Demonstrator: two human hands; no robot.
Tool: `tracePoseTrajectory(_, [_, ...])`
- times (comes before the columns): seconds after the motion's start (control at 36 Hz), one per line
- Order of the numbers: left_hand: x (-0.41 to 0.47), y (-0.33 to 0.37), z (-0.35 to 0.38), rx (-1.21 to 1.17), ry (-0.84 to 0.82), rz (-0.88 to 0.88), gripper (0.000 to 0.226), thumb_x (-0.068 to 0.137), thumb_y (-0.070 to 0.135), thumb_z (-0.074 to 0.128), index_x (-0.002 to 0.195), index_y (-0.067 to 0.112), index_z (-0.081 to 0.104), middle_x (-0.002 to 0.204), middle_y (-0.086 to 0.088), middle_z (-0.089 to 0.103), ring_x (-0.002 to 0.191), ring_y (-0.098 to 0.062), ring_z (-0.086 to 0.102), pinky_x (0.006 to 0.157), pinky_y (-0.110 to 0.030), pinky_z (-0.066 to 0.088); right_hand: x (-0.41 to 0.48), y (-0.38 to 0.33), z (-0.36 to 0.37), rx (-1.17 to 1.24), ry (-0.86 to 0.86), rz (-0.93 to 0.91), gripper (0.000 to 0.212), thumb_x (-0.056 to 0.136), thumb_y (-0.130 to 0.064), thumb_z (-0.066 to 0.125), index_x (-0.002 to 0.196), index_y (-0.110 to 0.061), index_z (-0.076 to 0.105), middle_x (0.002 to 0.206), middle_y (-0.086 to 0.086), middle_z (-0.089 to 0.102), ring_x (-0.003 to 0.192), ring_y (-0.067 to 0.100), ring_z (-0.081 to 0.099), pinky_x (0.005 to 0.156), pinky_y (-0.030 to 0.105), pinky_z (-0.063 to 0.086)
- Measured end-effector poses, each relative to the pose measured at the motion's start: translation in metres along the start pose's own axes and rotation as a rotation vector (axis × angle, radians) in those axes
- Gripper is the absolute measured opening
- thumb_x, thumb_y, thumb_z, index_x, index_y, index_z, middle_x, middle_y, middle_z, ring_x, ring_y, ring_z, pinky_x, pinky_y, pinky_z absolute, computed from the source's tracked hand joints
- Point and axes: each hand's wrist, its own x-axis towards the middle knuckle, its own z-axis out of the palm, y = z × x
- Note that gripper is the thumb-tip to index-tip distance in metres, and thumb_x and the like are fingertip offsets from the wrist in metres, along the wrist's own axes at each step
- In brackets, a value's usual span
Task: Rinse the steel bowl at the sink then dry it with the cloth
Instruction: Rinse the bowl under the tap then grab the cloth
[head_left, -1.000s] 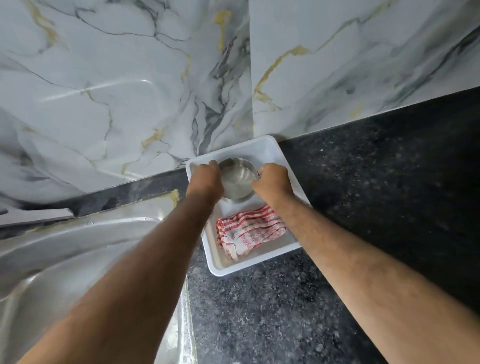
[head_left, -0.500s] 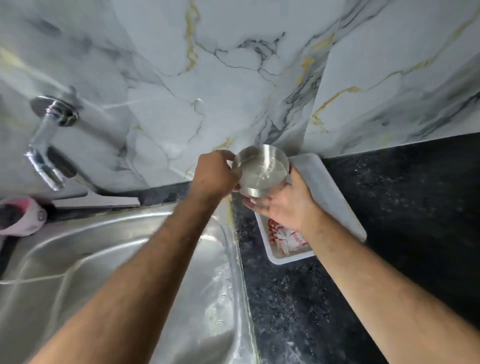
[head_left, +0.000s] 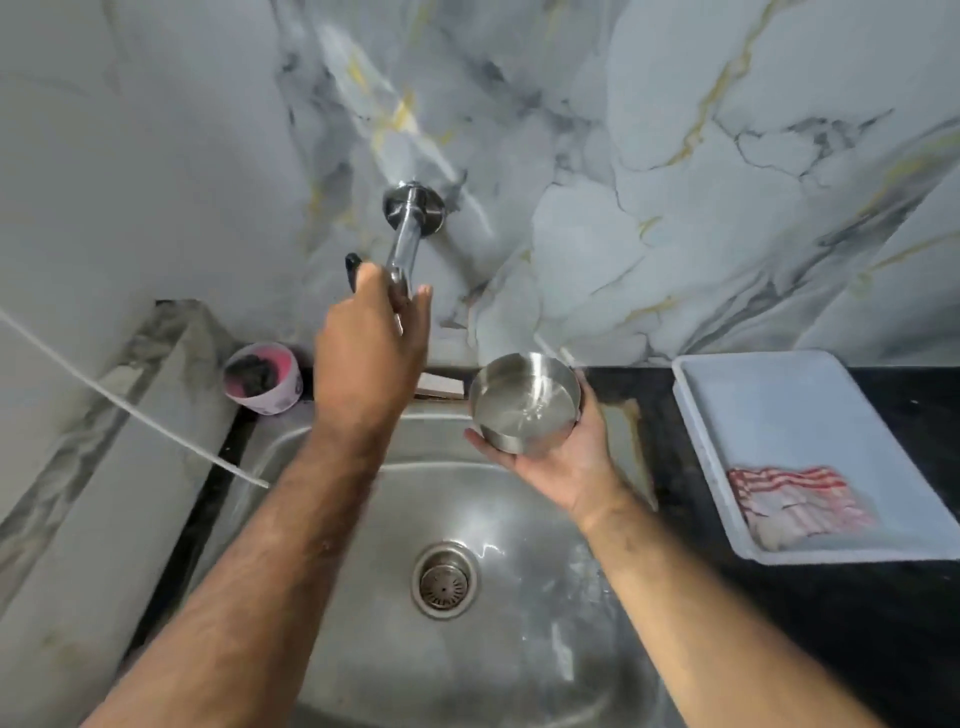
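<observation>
The small steel bowl (head_left: 524, 400) rests upright in the palm of my right hand (head_left: 563, 462), held over the back right part of the steel sink (head_left: 509, 649). My left hand (head_left: 369, 358) is raised at the wall tap (head_left: 408, 234), fingers curled around its handle and hiding the spout's end. No water is visible running. The red-and-white striped cloth (head_left: 795, 501) lies folded in the white tray (head_left: 769, 395) on the counter to the right.
A pink cup (head_left: 265, 384) with something dark inside stands at the sink's back left corner. A white cord (head_left: 130, 400) slants across the marble ledge on the left. Black granite counter (head_left: 831, 649) surrounds the tray. The drain (head_left: 445, 579) sits mid-sink.
The bowl was lifted out of the tray and carried left over the sink. My left hand let go of it and went up to the tap; my right hand alone holds it now.
</observation>
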Motion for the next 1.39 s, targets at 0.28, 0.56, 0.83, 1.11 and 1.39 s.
tracePoseTrajectory(0.28, [0.044, -0.02, 0.002, 0.104, -0.313, -0.171, 0.05, 0.079, 0.061, 0.082, 0.074, 0.013, 0.07, 0.072, -0.006, 0.071, 0.075, -0.029, 0.071, 0.065, -0.033, 0.053, 0.06, 0.048, 0.024, 0.015, 0.034, 0.039, 0.081, 0.093, -0.07, 0.062, 0.144, -0.008, 0.065, 0.145, 0.031, 0.066, 0.133, 0.05, 0.064, 0.11, 0.074, 0.049])
tracePoseTrajectory(0.56, [0.053, -0.008, 0.009, 0.174, -0.366, -0.243, 0.05, 0.081, 0.044, 0.081, 0.06, 0.022, 0.041, 0.065, 0.004, 0.045, 0.052, -0.008, 0.039, 0.044, -0.023, 0.025, 0.077, 0.063, 0.034, 0.048, -0.033, 0.084, 0.089, 0.089, -0.071, 0.067, 0.151, -0.008, 0.059, 0.15, 0.029, 0.063, 0.129, 0.053, 0.067, 0.097, 0.071, 0.057])
tracePoseTrajectory(0.83, [0.062, -0.016, 0.003, 0.09, -0.514, -0.311, 0.03, 0.084, 0.041, 0.081, 0.075, 0.018, 0.064, 0.075, -0.001, 0.07, 0.055, -0.01, 0.063, 0.042, -0.022, 0.039, 0.079, 0.065, 0.037, 0.118, -0.022, 0.109, 0.086, 0.09, -0.069, 0.069, 0.147, -0.005, 0.06, 0.141, 0.033, 0.068, 0.124, 0.055, 0.069, 0.1, 0.074, 0.055])
tracePoseTrajectory(1.11, [0.062, -0.019, -0.003, -0.024, -0.573, -0.403, 0.034, 0.085, 0.045, 0.085, 0.092, 0.014, 0.073, 0.089, -0.003, 0.079, 0.068, -0.014, 0.078, 0.052, -0.024, 0.057, 0.079, 0.069, 0.037, 0.113, -0.071, 0.126, 0.096, 0.09, -0.072, 0.066, 0.157, -0.005, 0.049, 0.162, 0.031, 0.049, 0.148, 0.052, 0.048, 0.105, 0.068, 0.055])
tracePoseTrajectory(1.39, [0.06, -0.025, -0.001, -0.085, -0.563, -0.405, 0.042, 0.077, 0.049, 0.09, 0.075, 0.013, 0.067, 0.079, -0.003, 0.08, 0.073, -0.017, 0.08, 0.075, -0.034, 0.067, 0.081, 0.072, 0.033, 0.174, -0.177, 0.173, 0.097, 0.087, -0.064, 0.075, 0.158, -0.003, 0.048, 0.158, 0.033, 0.052, 0.132, 0.058, 0.062, 0.101, 0.067, 0.057])
